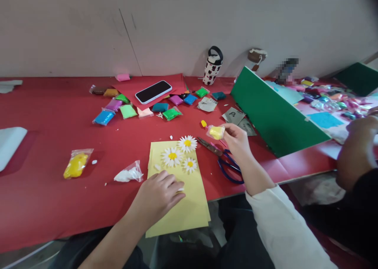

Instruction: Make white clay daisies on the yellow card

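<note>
My right hand (pixel 238 142) pinches a small clear packet of light yellow clay (pixel 217 133) above the table. Just below that hand lie scissors (pixel 232 167) with dark blue handles, partly hidden by the wrist. My left hand (pixel 161 192) rests over yellow paper (pixel 191 210), its fingers curled, and a small white piece of clay (pixel 180 189) shows between thumb and fingers. Three white daisies with yellow centres, one of them a large daisy (pixel 172 156), lie on the upper part of the paper. Left of it are an opened packet of white clay (pixel 129 173) and a yellow clay packet (pixel 77 164).
Behind the paper lie several coloured clay packets (pixel 172 113) and a phone (pixel 153 91) on red sheets. A patterned tumbler (pixel 212 66) stands by the wall. A green board (pixel 274 113) leans at right, with another person's arm (pixel 356 151) beyond it.
</note>
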Demonstrator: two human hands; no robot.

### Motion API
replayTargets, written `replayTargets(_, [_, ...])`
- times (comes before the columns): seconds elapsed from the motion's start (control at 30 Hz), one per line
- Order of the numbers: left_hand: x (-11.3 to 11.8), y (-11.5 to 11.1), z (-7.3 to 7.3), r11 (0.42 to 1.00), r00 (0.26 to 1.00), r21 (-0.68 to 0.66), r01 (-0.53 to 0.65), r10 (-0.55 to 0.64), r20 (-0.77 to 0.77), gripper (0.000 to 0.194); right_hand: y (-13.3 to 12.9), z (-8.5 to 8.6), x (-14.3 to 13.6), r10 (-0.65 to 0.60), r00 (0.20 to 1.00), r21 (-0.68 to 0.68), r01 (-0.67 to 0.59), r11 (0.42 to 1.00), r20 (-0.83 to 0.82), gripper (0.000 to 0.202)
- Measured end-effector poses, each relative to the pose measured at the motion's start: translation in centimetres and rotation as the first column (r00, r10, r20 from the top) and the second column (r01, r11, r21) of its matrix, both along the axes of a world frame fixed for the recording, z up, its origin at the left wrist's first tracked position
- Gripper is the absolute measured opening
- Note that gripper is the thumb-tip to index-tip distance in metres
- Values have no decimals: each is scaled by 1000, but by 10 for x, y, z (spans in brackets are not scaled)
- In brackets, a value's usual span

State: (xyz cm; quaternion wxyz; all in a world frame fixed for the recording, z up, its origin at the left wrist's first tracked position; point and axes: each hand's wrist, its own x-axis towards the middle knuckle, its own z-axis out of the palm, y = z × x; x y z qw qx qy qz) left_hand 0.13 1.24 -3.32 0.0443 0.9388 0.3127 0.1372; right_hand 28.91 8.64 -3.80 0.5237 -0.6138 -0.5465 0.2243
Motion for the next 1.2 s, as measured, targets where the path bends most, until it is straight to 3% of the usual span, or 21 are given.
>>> replayTargets(0.17, [3,1,2,1000,1000,7,-1,1,-26,16,-10,6,-13,90,978,-39,-100,994,-189,24])
replayTargets(0.37, [-7,4,5,999,999,9,-38,39,-34,31,-26,18,-22,166,951,-99,-197,975,-259,22])
replayTargets(0.57, [-14,7,7,996,997,-35,-76,76,-6,33,-37,24,-34,246,930,-122,-287,950,-272,20])
replayTargets(0.7, [-7,5,5,995,998,-77,-57,59,16,19,-40,22,-41,259,928,-124,-300,946,-266,20])
replayTargets(0.87, [-1,3,1,990,996,-125,-62,70,56,25,-41,23,-44,271,933,-116,-304,945,-238,19])
replayTargets(1.03, [-2,4,6,937,964,-287,-198,238,115,29,-44,26,-43,276,937,-121,-305,945,-213,19])
replayTargets(1.1, [-4,7,8,929,947,-282,-241,289,143,30,-44,27,-43,283,937,-128,-312,941,-204,19])
replayTargets(1.2, [-5,11,5,953,949,-204,-225,262,176,28,-45,25,-44,303,934,-130,-329,935,-188,21])
